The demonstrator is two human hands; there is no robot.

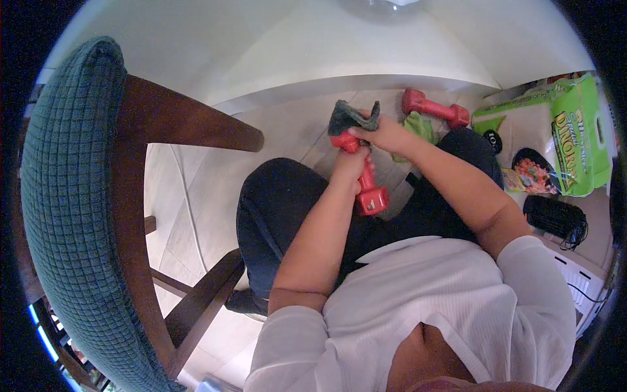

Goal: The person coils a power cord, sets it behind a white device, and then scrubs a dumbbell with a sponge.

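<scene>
A red dumbbell is held up between my knees, one head low and the other higher up. My left hand is wrapped round its handle just under the upper head. A dark grey-green cloth lies over the upper head, and my right hand grips the cloth against it. Part of the right hand's fingers is hidden behind the cloth.
On the floor beyond my knee lie a second red dumbbell and a light green cloth. A green rice bag and a black corded item are at the right. A chair with a teal cover stands at the left.
</scene>
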